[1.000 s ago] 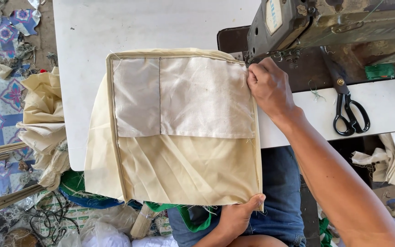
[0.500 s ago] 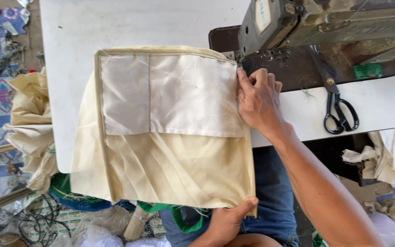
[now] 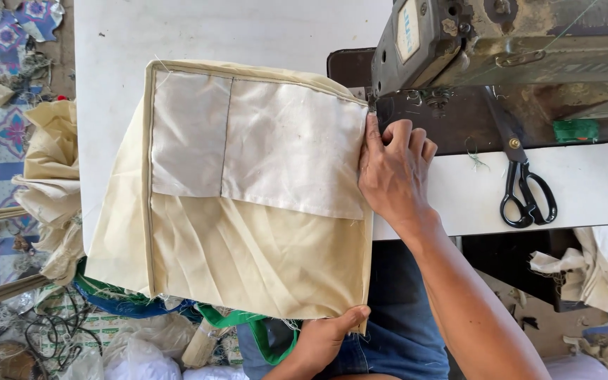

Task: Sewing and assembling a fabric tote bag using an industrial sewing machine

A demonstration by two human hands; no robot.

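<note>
Cream bag [image 3: 248, 253] at the sewing machine [image 3: 501, 49]

One bag lies flat, half on the white table [image 3: 248, 28], half hanging off its near edge; its long axis runs from the person toward the far side, right seam edge leading to the needle. Two pale patches sit side by side on its upper half. The right hand [image 3: 392, 172] presses the seam edge, fingers close together and curled. The left hand [image 3: 325, 338] pinches the near right corner, thumb on top. One pair of scissors [image 3: 526, 193] rests right of the machine.

Matt cream cloth bag [image 3: 248, 260], worn grimy metal sewing machine [image 3: 501, 42], smooth white tabletop [image 3: 248, 28]
</note>
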